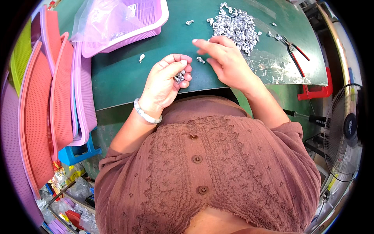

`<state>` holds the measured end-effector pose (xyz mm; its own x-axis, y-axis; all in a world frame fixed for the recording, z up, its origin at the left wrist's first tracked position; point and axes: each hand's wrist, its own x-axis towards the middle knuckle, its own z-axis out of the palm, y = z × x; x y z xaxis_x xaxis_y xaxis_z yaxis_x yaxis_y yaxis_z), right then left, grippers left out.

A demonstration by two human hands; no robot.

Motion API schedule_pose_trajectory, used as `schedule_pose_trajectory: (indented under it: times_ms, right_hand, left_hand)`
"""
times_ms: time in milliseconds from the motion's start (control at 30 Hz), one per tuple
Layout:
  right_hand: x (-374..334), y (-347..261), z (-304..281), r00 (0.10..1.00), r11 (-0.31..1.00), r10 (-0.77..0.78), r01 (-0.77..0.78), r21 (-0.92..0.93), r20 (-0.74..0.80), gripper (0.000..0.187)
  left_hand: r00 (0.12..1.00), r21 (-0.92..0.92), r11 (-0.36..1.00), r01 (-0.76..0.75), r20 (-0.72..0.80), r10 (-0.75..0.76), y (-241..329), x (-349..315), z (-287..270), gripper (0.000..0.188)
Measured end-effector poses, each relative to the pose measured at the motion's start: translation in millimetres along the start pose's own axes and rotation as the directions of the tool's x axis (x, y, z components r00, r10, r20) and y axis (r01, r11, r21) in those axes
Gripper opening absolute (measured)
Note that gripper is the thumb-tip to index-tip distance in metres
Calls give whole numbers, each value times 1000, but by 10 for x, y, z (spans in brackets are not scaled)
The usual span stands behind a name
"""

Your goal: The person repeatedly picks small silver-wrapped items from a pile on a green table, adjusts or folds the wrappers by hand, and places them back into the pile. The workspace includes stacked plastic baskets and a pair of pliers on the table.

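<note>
Left hand (164,78): silver pieces (179,77) | loose piece (200,60): long axis slants down rightward

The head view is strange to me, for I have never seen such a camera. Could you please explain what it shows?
There is no machine here, only a person's bare hands. The camera sits on the head and looks down; its wide lens bends straight edges, and the rim is black. The left hand holds a few silver pieces. The right hand is open near a pile of similar pieces. On the green table also lie pliers and a purple basket with a clear bag.
</note>
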<state>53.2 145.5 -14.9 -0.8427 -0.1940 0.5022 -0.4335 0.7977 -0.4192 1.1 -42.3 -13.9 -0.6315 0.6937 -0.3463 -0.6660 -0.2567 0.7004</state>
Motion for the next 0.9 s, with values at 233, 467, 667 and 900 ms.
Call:
schedule_pose_trajectory:
  times_ms: [233, 467, 667, 900]
  right_hand:
    - [15, 39, 0, 987, 997, -57, 65, -48, 150, 42]
    - [27, 45, -48, 994, 997, -55, 61, -55, 99, 43]
    - [13, 104, -58, 991, 997, -20, 31, -77, 133, 45]
    - [-23, 20, 3, 936, 600, 334, -301, 742, 110, 44]
  left_hand:
    - [1000, -18, 1000, -5, -4, 5, 4, -12, 0, 11]
    - [1000, -26, 1000, -9, 11, 9, 2, -15, -10, 12]
    - [1000, -20, 1000, -9, 19, 9, 0, -10, -13, 12]
    - [1000, 5, 1000, 0, 18, 0, -9, -7, -8, 12]
